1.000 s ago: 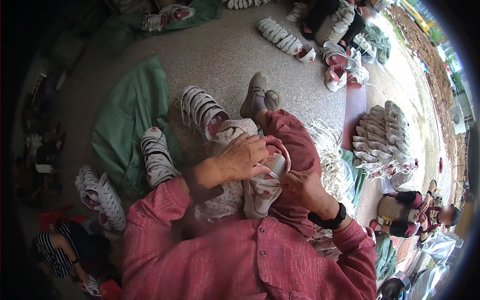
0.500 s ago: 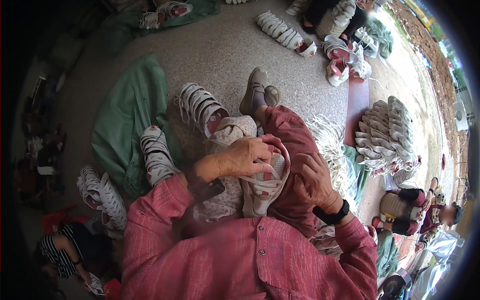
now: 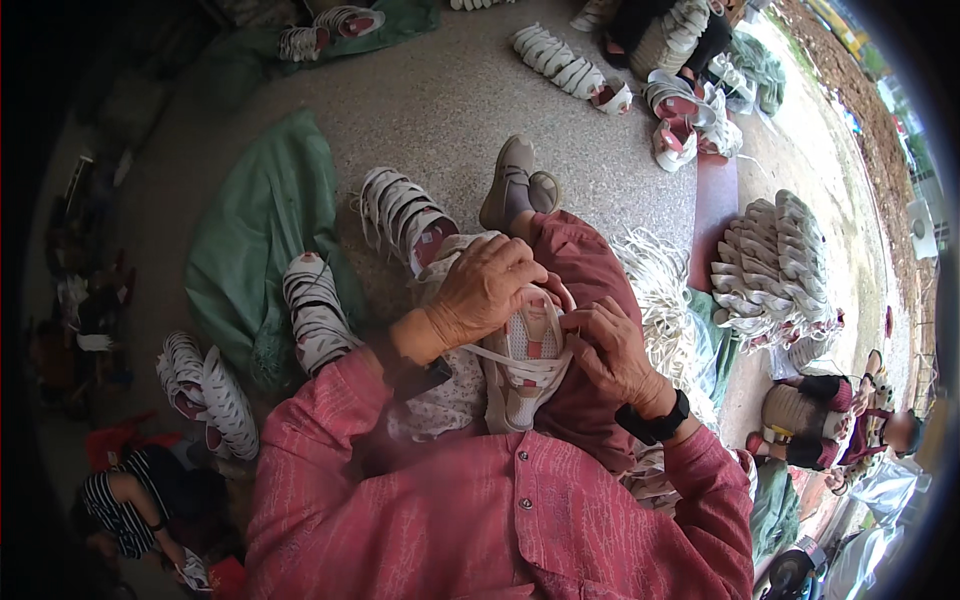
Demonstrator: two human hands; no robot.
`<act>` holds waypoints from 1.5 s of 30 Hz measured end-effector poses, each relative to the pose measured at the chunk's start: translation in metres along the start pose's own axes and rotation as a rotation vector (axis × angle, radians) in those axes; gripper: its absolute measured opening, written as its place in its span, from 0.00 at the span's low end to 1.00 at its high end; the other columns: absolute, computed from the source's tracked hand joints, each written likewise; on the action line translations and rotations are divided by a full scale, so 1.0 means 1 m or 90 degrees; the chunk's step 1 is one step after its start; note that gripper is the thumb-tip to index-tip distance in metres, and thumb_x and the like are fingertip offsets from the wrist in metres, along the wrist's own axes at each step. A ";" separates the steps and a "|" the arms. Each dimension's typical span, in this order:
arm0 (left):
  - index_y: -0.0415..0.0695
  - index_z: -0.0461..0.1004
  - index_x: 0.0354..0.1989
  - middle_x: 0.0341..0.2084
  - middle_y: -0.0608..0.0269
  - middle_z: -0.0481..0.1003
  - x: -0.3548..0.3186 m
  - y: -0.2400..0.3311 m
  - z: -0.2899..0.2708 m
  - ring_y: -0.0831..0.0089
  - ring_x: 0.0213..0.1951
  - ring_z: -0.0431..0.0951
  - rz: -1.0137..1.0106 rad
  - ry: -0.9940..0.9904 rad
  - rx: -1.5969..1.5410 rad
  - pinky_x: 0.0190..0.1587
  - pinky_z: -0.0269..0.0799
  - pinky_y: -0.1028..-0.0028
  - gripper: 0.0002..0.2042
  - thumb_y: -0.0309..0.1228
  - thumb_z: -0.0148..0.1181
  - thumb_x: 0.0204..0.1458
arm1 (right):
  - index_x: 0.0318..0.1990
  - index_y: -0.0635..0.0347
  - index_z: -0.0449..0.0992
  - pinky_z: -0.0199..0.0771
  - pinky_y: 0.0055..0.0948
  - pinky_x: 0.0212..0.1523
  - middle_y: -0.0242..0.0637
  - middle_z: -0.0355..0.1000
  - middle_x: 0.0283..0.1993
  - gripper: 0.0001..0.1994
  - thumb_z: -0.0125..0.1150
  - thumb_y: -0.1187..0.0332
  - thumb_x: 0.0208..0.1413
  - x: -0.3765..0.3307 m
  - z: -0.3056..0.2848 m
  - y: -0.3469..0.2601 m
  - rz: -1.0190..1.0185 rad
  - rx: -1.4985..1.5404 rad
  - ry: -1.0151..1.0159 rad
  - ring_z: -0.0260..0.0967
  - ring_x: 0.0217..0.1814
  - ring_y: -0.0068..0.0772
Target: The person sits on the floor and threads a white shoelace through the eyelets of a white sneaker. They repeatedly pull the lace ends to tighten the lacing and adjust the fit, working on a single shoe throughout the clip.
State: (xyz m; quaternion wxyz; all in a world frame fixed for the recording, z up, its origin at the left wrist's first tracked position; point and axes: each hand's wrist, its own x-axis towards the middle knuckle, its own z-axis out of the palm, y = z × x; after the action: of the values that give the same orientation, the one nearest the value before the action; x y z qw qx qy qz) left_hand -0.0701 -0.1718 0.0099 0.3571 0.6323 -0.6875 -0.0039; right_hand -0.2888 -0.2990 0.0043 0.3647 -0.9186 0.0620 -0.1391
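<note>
Across my lap lies a white and beige shoe upper point(image 3: 522, 400) with a mesh tongue, a reddish lining and a pale flat shoelace point(image 3: 500, 357) threaded across its front. My left hand point(image 3: 487, 290) reaches over the top opening, its bent fingers closed on the collar and tongue edge. On the opposite side, my right hand point(image 3: 615, 355) has thumb and forefinger pinched at the eyelet edge, where a strand of lace seems to run into them. The fingertips partly cover what they grip.
Nested rows of shoe uppers point(image 3: 400, 215) stand beside a green cloth point(image 3: 265, 215) on the floor. Loose white laces point(image 3: 655, 285) hang by my right leg. A large stack of uppers point(image 3: 770, 260) rises farther right. Other people sit nearby, one in a striped top point(image 3: 125, 500).
My left hand has shifted up along the collar, uncovering more of the tongue. My right hand has moved left, from beside the shoe upper to its eyelet edge.
</note>
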 end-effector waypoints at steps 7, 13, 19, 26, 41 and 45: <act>0.39 0.72 0.52 0.31 0.66 0.71 -0.107 -0.001 -0.059 0.80 0.22 0.71 -0.743 -0.458 -0.775 0.21 0.65 0.81 0.24 0.50 0.50 0.65 | 0.40 0.59 0.75 0.65 0.40 0.47 0.41 0.70 0.39 0.12 0.62 0.69 0.46 0.030 0.022 -0.027 -0.028 -0.265 0.056 0.68 0.44 0.47; 0.41 0.62 0.64 0.24 0.72 0.62 -0.135 0.017 -0.042 0.80 0.22 0.64 -0.692 0.025 -1.371 0.23 0.64 0.81 0.23 0.44 0.46 0.68 | 0.38 0.63 0.71 0.69 0.34 0.42 0.39 0.72 0.33 0.09 0.56 0.75 0.48 0.017 0.009 -0.035 0.070 0.086 -0.020 0.70 0.39 0.38; 0.45 0.69 0.44 0.27 0.72 0.64 -0.190 -0.048 -0.085 0.78 0.30 0.64 -0.605 0.500 -1.183 0.34 0.64 0.76 0.07 0.35 0.48 0.68 | 0.37 0.61 0.65 0.63 0.25 0.24 0.37 0.68 0.29 0.08 0.54 0.76 0.50 -0.044 -0.057 -0.041 0.110 0.870 0.207 0.64 0.25 0.30; 0.45 0.73 0.41 0.34 0.67 0.71 -0.262 -0.084 -0.172 0.73 0.39 0.72 -0.646 0.801 -0.994 0.48 0.69 0.73 0.06 0.32 0.53 0.65 | 0.36 0.58 0.66 0.60 0.26 0.29 0.30 0.59 0.28 0.04 0.53 0.70 0.58 -0.208 -0.133 0.051 0.127 0.917 0.589 0.55 0.23 0.24; 0.40 0.78 0.37 0.18 0.76 0.62 -0.146 -0.019 -0.097 0.89 0.22 0.60 -0.581 0.091 -0.438 0.26 0.55 0.85 0.12 0.34 0.52 0.66 | 0.41 0.63 0.78 0.65 0.17 0.24 0.27 0.73 0.26 0.08 0.64 0.68 0.62 -0.048 -0.011 -0.039 0.515 0.367 0.134 0.65 0.22 0.13; 0.38 0.80 0.36 0.26 0.69 0.77 -0.110 0.010 -0.040 0.82 0.30 0.73 -0.457 -0.159 -0.457 0.36 0.70 0.75 0.13 0.36 0.57 0.63 | 0.49 0.65 0.77 0.68 0.18 0.25 0.31 0.74 0.29 0.12 0.59 0.67 0.64 -0.006 0.009 -0.069 0.412 0.377 -0.064 0.67 0.26 0.16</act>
State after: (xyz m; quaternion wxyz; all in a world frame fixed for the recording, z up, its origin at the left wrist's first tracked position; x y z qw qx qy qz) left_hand -0.0648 -0.0556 -0.0096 0.4428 0.6609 -0.4199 -0.4369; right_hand -0.2914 -0.2419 0.0440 0.6393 -0.7134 0.2866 0.0155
